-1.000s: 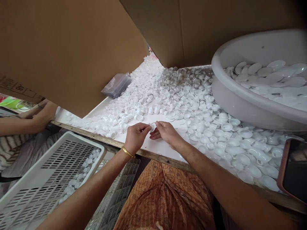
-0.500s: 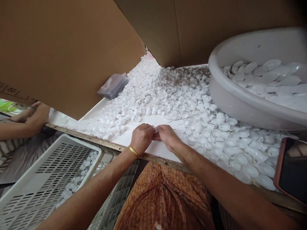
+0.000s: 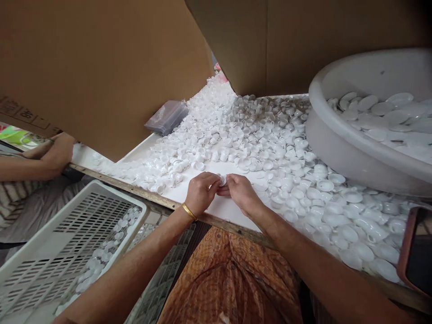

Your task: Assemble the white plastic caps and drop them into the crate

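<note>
My left hand (image 3: 201, 193), with a gold bangle at the wrist, and my right hand (image 3: 242, 192) meet above the table's front edge. Between their closed fingertips is a small round white toy dish or cup (image 3: 222, 180); the fingers partly hide it, so I cannot tell which. Beyond the hands spreads a heap of tiny white toy cups (image 3: 205, 135), some with handles. White saucers (image 3: 351, 196) lie among the pieces at the right. A bare patch of white tabletop (image 3: 184, 191) shows around my hands.
A large white tub (image 3: 313, 103) holding flat white plates stands at the right, near a phone (image 3: 420, 252). Cardboard boxes (image 3: 118, 67) rise behind. A clear-wrapped packet (image 3: 167, 117) lies by the heap. Lower left: a slotted crate (image 3: 141, 204) with white pieces, and another person's arm (image 3: 37, 166).
My fingertips have parted slightly, showing more of the white piece between them. The whole view has shifted a little, so the surroundings sit further right.
</note>
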`<state>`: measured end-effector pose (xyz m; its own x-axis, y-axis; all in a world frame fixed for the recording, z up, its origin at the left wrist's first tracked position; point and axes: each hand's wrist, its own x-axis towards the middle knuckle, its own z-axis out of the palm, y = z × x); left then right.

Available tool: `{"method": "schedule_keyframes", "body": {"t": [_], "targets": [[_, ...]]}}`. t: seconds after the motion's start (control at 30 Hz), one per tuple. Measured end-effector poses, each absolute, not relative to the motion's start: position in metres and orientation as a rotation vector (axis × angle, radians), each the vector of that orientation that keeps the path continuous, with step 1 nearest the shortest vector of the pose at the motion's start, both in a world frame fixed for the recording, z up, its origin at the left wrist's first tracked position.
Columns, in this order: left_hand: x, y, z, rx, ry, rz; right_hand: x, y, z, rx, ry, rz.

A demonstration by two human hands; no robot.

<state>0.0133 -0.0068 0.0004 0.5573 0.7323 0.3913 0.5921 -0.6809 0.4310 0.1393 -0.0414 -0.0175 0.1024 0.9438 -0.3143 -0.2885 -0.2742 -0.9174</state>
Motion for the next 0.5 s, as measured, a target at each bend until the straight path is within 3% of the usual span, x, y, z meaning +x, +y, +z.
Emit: {"method": "schedule_keyframes", "body": {"t": [0.5], "targets": [[0.004,-0.017,0.017,2.226,1.212,1.000,0.138,-0.049,-0.005,-1.143,-0.999,1.305]]}}
